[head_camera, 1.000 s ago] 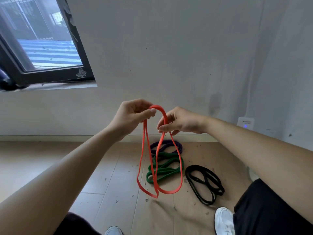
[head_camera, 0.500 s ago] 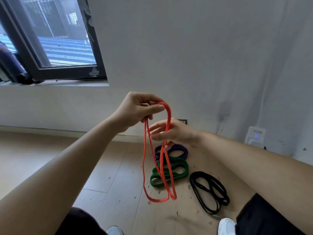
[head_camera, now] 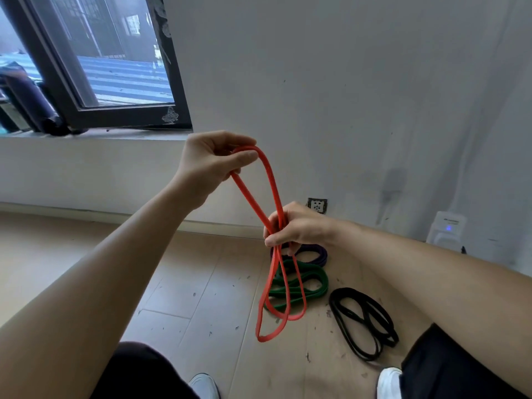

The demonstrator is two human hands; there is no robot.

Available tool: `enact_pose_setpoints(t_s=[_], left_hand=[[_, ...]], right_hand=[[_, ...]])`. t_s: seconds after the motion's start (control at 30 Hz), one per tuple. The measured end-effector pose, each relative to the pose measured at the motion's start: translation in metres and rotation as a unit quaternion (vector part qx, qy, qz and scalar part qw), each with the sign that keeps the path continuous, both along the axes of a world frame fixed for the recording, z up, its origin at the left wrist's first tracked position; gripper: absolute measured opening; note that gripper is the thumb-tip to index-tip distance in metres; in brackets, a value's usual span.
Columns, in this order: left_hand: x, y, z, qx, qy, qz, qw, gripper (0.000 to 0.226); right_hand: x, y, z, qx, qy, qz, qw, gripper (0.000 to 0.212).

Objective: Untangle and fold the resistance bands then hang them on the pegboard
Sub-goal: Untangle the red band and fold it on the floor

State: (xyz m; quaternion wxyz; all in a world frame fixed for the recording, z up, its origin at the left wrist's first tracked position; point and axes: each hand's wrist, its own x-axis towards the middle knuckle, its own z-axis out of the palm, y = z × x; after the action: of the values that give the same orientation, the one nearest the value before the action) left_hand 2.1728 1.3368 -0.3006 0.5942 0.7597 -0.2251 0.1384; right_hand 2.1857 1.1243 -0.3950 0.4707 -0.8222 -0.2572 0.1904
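Observation:
A red resistance band (head_camera: 270, 185) hangs folded in the air in front of me. My left hand (head_camera: 213, 162) pinches its top loop, raised high. Lower down, my right hand (head_camera: 296, 226) is closed around the gathered strands at mid-length; the two lower loops dangle beneath it. On the floor behind lie a green band (head_camera: 311, 283), a purple band (head_camera: 316, 254) partly hidden by my right hand, and a black band (head_camera: 365, 321) to the right. No pegboard is in view.
A grey wall stands ahead with a socket (head_camera: 317, 205) near the skirting and a white plugged-in device (head_camera: 447, 228) at right. A dark-framed window (head_camera: 115, 82) is upper left. My knees and white shoes (head_camera: 388, 381) are at the bottom edge.
My right hand has slid down the red band from beside the left hand to its middle, gathering the strands. The left hand rose slightly. The camera view shifted to the right and up.

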Motion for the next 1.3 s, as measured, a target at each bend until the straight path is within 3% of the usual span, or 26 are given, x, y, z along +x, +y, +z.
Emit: enact_pose_setpoints(t_s=[0.3,0.57,0.77,1.0,1.1,1.3], left_hand=[[0.002,0.034,-0.009,-0.022,0.020,0.042,0.999,0.023],[0.010,0.075,-0.038,-0.064,0.106,0.067,0.990,0.023],[0.012,0.086,-0.078,0.081,0.209,0.042,0.974,0.022],[0.010,0.067,-0.104,0.292,0.222,-0.014,0.930,0.022],[0.006,0.050,-0.103,0.302,0.203,-0.044,0.930,0.032],[-0.010,-0.001,-0.086,0.244,0.131,-0.068,0.958,0.054]], right_hand=[[0.014,-0.016,0.006,-0.150,-0.099,-0.060,0.982,0.012],[0.022,-0.047,0.020,-0.212,-0.162,-0.107,0.958,0.013],[0.017,-0.068,0.025,-0.144,-0.115,-0.117,0.976,0.009],[0.001,-0.071,0.050,-0.017,-0.116,-0.111,0.987,0.016],[-0.007,-0.062,0.058,-0.010,-0.127,-0.093,0.988,0.015],[-0.017,-0.043,0.065,-0.090,-0.154,-0.053,0.983,0.022]])
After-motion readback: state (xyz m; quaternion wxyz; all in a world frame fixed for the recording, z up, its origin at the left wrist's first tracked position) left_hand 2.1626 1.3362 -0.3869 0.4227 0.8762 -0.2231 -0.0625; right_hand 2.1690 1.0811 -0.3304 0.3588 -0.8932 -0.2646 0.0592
